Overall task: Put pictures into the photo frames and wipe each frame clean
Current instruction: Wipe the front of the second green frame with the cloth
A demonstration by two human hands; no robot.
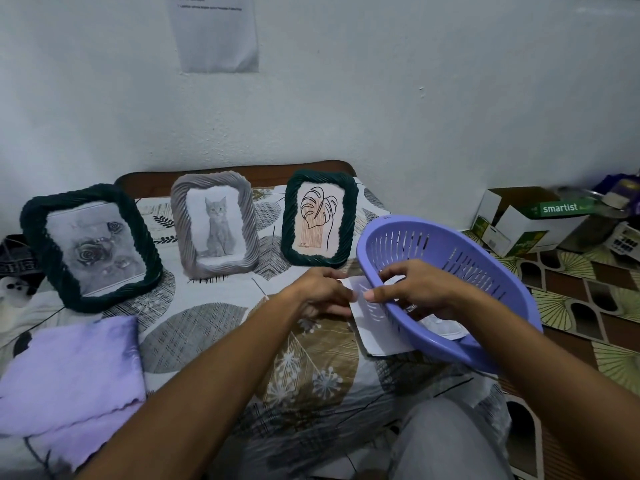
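The right hand [420, 289] curls its grip over the near rim of the tilted purple basket [450, 271]. Just left of the basket, the left hand [320, 292] pinches the edge of white paper pictures [372, 327] lying partly under it. Behind the basket's left end stands the leaf frame [318, 218], with the cat frame [214, 225] and rose frame [91, 247] farther left (all filled). Well left of the basket lies a lilac cloth [72, 379], with open patterned bedsheet [214, 327] between.

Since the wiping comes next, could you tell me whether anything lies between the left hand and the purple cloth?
Nothing visible does. The left hand pinches the white paper sheet beside the tilted purple plastic basket; only bare patterned bedsheet separates it from the folded purple cloth lying at the left.
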